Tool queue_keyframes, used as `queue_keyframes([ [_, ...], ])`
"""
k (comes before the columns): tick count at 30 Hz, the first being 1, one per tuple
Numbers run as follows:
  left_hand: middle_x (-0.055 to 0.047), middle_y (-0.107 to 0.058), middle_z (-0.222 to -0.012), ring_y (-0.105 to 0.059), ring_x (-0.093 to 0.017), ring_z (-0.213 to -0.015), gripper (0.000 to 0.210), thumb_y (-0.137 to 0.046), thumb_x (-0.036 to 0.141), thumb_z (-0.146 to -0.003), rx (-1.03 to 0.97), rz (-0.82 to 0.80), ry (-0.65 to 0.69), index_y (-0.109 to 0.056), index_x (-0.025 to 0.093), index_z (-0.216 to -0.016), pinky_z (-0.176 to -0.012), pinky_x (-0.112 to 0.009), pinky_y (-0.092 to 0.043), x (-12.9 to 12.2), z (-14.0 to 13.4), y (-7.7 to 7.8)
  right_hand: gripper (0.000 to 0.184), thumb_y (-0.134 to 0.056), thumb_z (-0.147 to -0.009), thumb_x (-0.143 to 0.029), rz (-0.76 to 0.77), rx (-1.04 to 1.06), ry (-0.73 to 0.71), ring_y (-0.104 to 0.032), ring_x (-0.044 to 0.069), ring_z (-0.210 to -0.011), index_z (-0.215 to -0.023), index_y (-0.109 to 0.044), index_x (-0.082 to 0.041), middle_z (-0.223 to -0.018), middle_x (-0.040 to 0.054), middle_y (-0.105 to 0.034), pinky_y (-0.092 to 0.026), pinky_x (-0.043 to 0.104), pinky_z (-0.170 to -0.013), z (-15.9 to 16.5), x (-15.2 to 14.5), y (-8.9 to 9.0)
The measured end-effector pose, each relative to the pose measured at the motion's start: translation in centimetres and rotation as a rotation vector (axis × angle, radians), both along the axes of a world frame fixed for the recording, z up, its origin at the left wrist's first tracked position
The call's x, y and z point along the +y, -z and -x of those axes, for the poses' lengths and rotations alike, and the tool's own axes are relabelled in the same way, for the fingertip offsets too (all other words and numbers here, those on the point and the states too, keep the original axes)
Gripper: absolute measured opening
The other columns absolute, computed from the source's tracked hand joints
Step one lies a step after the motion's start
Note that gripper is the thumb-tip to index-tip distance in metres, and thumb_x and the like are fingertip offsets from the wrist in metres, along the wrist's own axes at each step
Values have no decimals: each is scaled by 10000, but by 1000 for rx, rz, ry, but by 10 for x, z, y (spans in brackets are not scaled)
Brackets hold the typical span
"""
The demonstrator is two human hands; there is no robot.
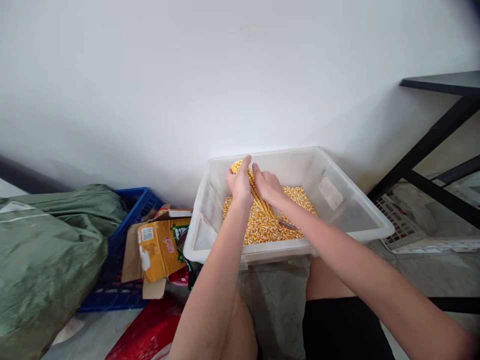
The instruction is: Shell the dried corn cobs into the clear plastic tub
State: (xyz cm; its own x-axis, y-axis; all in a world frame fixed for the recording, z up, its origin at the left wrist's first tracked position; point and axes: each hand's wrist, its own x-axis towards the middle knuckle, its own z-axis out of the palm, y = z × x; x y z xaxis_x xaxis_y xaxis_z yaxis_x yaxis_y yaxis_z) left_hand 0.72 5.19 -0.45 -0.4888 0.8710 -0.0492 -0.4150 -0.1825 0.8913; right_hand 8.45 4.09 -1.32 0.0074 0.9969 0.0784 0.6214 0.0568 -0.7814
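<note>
Wall [187,85], pale and plain, fills the upper half of the frame. Black rack [431,132] down the right edge. Clear plastic bin [360,234] at centre, against the wall. Green bag [52,265] at lower left, lying over a blue crate [129,212]; torn carton [157,250] between crate and bin. Bed of loose yellow kernels [268,234] on the bin floor, mid-frame.

Both hands over the bin, close together. Left hand [240,186] wraps the upper end of the cob, thumb up alongside; right hand [269,188] is closed against it just to the right, thumb near the rows, its undersides hidden. Corn cob [258,196] slants from the left hand down toward the kernel bed at frame centre, its visible rows well covered.

Step in hand, as I judge it: working kernels off the cob by hand. Next move calls for a steady left grip and right-thumb pressure along a row — cob kept above the bin so that kernels drop inside.

Smallest item: slim grey piece [288,225] lying on the kernels, lower centre — identity unclear.
</note>
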Motion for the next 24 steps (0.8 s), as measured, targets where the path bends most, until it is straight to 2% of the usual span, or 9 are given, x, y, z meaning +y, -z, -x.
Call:
queue_keyframes([
  [4,5,-572,-781,-540,-125,-655,543,-910,382,-539,120,-22,-14,-512,192,-857,-589,-277,-472,-3,-9,5,810,-147,-946,-730,-9,3,24,-682,329,-845,-768,-706,-172,-845,212,-725,-469,365,-720,0,-2,0],
  [8,14,-544,-731,-497,-111,-611,490,-888,355,-563,182,-53,-55,-504,194,-821,-543,-261,-437,-4,-14,8,817,-121,-978,-669,-76,-13,57,-691,326,-836,-795,-728,-153,-872,222,-733,-451,350,-680,2,-3,3],
  [11,17,-522,-707,-486,-110,-601,452,-869,346,-572,174,-28,-76,-498,193,-781,-531,-257,-416,-6,-15,6,802,-140,-991,-640,-91,-35,64,-691,301,-790,-771,-733,-146,-836,214,-738,-435,329,-646,3,-3,4],
  [15,32,-483,-671,-462,-103,-576,422,-851,318,-557,136,-30,-20,-488,194,-732,-517,-259,-395,-10,-14,-2,773,-151,-1023,-534,-223,-149,73,-682,286,-743,-730,-735,-121,-804,224,-742,-418,326,-651,3,-3,2],
  [20,43,-429,-625,-398,-85,-545,365,-784,230,-565,100,-82,17,-432,199,-651,-478,-248,-351,-12,-11,-8,659,-198,-1031,-346,-355,-301,-2,-679,241,-702,-719,-732,-118,-776,192,-750,-383,308,-649,1,-6,-3],
  [24,41,-413,-620,-389,-84,-533,333,-737,178,-557,89,-70,35,-413,202,-628,-461,-247,-331,-11,-10,-7,616,-227,-1009,-290,-381,-309,-31,-676,236,-699,-696,-728,-115,-765,192,-747,-384,308,-648,-1,-6,-3],
])
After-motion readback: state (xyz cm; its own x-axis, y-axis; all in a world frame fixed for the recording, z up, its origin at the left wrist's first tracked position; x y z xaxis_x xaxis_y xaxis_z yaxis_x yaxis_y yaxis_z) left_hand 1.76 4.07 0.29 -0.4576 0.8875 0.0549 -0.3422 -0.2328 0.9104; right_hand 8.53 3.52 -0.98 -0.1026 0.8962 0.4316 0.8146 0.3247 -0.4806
